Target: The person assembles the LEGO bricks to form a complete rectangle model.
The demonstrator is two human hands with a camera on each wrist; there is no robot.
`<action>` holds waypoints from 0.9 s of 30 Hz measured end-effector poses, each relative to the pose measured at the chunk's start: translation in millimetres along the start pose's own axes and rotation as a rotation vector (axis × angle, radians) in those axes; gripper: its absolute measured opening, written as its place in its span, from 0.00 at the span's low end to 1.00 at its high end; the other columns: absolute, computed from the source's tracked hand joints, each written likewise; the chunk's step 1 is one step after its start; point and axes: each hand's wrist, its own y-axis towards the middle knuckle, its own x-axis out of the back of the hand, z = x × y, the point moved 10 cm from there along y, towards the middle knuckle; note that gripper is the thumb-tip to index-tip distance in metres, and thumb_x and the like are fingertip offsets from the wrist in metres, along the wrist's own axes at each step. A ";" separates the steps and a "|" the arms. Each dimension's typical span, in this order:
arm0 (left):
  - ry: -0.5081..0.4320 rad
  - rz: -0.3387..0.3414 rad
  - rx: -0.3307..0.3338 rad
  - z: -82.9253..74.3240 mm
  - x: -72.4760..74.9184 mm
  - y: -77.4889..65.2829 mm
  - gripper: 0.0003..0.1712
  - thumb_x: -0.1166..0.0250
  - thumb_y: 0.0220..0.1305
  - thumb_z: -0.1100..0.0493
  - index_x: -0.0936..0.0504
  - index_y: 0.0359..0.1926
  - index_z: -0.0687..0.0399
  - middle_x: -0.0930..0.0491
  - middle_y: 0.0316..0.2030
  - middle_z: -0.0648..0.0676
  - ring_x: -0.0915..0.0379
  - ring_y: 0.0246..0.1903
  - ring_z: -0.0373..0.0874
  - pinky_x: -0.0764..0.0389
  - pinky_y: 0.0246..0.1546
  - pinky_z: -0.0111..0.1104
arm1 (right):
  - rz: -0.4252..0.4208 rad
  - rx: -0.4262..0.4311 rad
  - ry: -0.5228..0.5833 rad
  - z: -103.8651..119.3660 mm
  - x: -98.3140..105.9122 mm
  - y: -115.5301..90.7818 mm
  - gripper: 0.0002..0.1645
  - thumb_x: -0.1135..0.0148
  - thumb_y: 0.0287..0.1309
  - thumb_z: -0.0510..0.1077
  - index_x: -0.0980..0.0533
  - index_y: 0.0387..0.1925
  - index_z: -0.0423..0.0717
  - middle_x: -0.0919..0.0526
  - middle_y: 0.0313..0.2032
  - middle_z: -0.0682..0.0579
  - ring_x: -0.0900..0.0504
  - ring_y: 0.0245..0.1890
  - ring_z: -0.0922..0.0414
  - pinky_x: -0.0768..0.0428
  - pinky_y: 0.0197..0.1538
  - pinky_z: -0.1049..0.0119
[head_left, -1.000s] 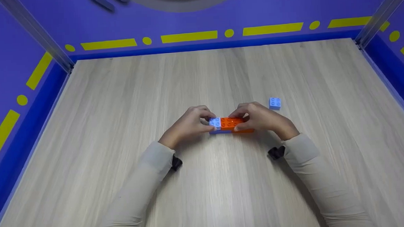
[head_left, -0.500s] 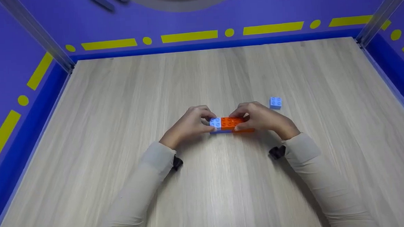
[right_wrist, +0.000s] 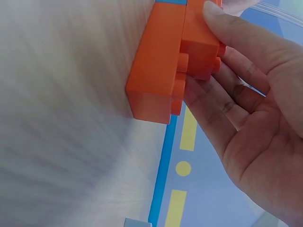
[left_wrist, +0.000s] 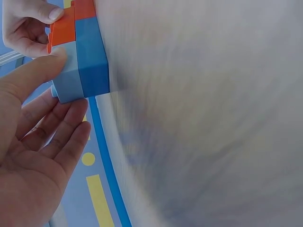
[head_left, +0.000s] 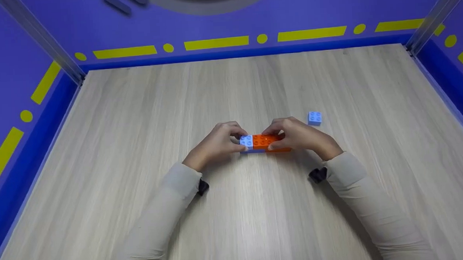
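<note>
Two layers of toy building bricks stand together on the table. The lower layer has a blue brick (left_wrist: 93, 56) at the left and an orange brick (right_wrist: 154, 56) at the right. On top sit a light blue brick (head_left: 246, 142) and, against it, an upper orange brick (head_left: 260, 141). My left hand (head_left: 219, 140) pinches the light blue brick between thumb and fingers. With thumb and fingers, my right hand (head_left: 295, 133) pinches the upper orange brick. Studs of the lower orange brick show at its right end in the right wrist view.
A loose light blue brick (head_left: 314, 118) lies on the wooden table (head_left: 198, 92), beyond and to the right of my right hand. Blue walls (head_left: 218, 25) with yellow markings border the table at the back and both sides.
</note>
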 end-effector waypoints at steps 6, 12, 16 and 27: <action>-0.005 0.004 0.000 -0.2 0.1 -0.4 0.16 0.28 0.54 0.64 0.16 0.45 0.61 0.20 0.43 0.54 0.24 0.43 0.43 0.20 0.49 0.33 | 0.001 0.003 -0.012 0.6 0.4 0.0 0.22 0.29 0.52 0.43 0.19 0.50 0.42 0.17 0.43 0.47 0.21 0.42 0.52 0.20 0.50 0.56; -0.006 0.003 0.004 0.5 0.1 -1.0 0.17 0.29 0.54 0.64 0.16 0.46 0.61 0.20 0.43 0.53 0.24 0.44 0.42 0.20 0.49 0.33 | 0.008 0.002 -0.038 1.4 -0.2 -0.7 0.22 0.30 0.53 0.44 0.20 0.51 0.42 0.17 0.46 0.47 0.21 0.44 0.52 0.20 0.51 0.56; -0.001 -0.002 -0.005 0.0 0.0 -0.8 0.17 0.28 0.53 0.65 0.16 0.46 0.61 0.20 0.43 0.53 0.24 0.43 0.43 0.20 0.48 0.33 | 0.011 0.010 -0.048 2.6 -0.4 -1.6 0.23 0.30 0.53 0.44 0.20 0.51 0.42 0.17 0.47 0.46 0.21 0.44 0.51 0.20 0.51 0.56; 0.027 -0.008 0.013 1.2 -1.6 -1.7 0.17 0.28 0.54 0.63 0.15 0.46 0.58 0.19 0.43 0.51 0.24 0.44 0.41 0.21 0.48 0.32 | 0.017 0.083 -0.099 11.5 0.6 -4.8 0.23 0.30 0.54 0.43 0.20 0.52 0.40 0.17 0.45 0.44 0.20 0.42 0.52 0.19 0.50 0.57</action>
